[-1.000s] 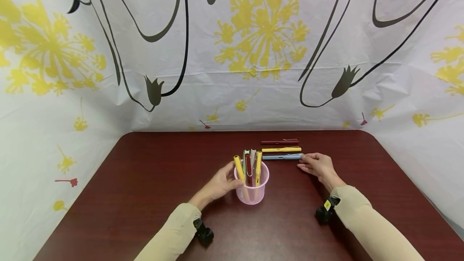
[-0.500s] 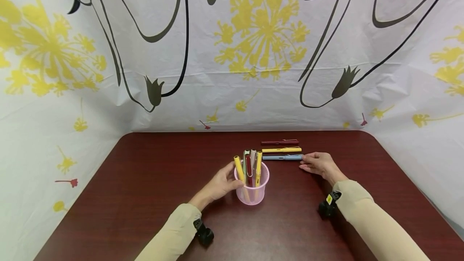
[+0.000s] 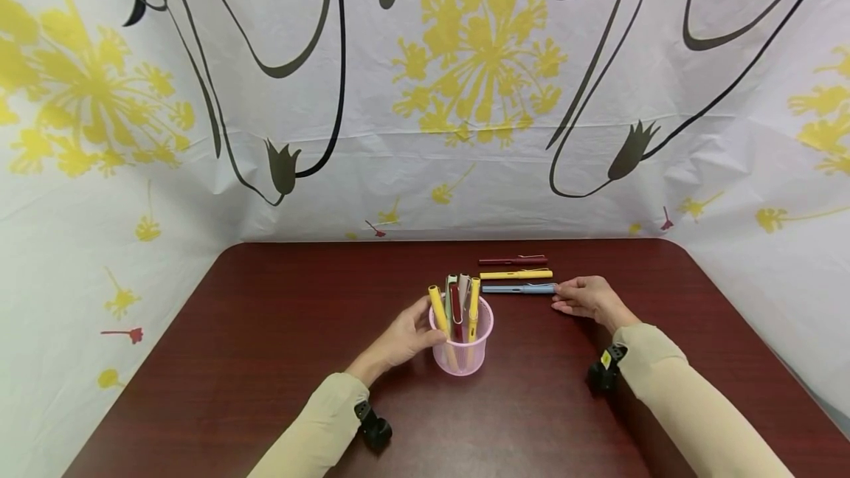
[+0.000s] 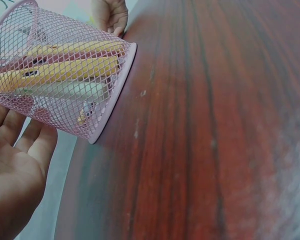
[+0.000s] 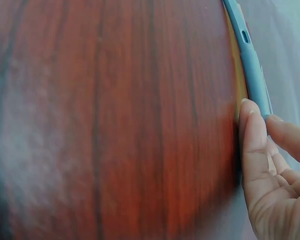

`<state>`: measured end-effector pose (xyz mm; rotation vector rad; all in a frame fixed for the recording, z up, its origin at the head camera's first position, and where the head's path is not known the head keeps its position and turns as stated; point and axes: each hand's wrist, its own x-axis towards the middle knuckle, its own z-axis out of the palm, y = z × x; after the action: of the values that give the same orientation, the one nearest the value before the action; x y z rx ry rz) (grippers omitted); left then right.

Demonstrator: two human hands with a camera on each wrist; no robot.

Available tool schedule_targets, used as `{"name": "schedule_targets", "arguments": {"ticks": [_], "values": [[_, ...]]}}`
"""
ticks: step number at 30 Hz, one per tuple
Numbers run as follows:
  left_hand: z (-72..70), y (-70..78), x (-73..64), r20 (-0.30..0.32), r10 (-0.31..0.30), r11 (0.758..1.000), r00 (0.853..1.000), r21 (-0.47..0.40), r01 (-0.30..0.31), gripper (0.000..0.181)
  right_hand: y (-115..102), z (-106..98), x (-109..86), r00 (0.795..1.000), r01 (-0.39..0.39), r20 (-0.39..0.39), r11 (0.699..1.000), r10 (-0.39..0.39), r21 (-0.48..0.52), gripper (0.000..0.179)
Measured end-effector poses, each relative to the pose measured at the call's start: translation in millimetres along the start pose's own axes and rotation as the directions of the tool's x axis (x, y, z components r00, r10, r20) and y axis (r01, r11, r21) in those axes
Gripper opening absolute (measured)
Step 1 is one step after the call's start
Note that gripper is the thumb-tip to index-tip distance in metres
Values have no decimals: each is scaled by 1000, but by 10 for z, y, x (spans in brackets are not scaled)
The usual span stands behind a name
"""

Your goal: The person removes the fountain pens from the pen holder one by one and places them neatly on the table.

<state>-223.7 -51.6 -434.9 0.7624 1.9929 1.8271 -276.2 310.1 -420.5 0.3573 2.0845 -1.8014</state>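
A pink mesh pen cup [image 3: 462, 360] stands upright on the table, holding several pens, among them yellow pens [image 3: 437, 308], a dark red one and pale ones. My left hand [image 3: 401, 336] grips the cup's left side, thumb at the front near the rim and fingers around behind. The left wrist view shows its fingers [image 4: 37, 142] against the mesh. With thumb and finger my right hand [image 3: 591, 299] pinches the right end of a light blue pen [image 3: 518, 289]; in the right wrist view that pen [image 5: 255, 75] runs up from the fingertips, its end hidden by them.
Behind the blue pen lie a yellow pen [image 3: 514, 274] and a dark red pen [image 3: 511, 261], roughly parallel to it. The dark wood table [image 3: 299, 293] ends at a white patterned cloth [image 3: 372, 190] at the back and sides.
My right hand and forearm have shifted slightly right, and the blue pen has slid a little that way too. My left hand and the cup have stayed put.
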Motion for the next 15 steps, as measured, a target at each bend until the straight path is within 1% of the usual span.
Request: {"name": "schedule_targets", "arguments": {"ticks": [4, 8, 11, 15], "values": [[-2, 0, -5, -2, 2, 1000, 1000, 7, -2, 94, -11, -29, 25, 1000, -9, 24, 1000, 10, -18, 19], [-4, -4, -7, -3, 4, 1000, 1000, 6, -4, 97, -6, -61, 65, 999, -5, 35, 998, 7, -63, 20], [-3, -1, -8, -2, 4, 1000, 1000, 4, -4, 96, -20, -73, 70, 1000, 0, 30, 996, 3, -92, 17], [-1, 1, -10, 2, 4, 1000, 1000, 7, -4, 94, -40, -77, 61, 1000, 5, 26, 995, -2, -99, 11]]}}
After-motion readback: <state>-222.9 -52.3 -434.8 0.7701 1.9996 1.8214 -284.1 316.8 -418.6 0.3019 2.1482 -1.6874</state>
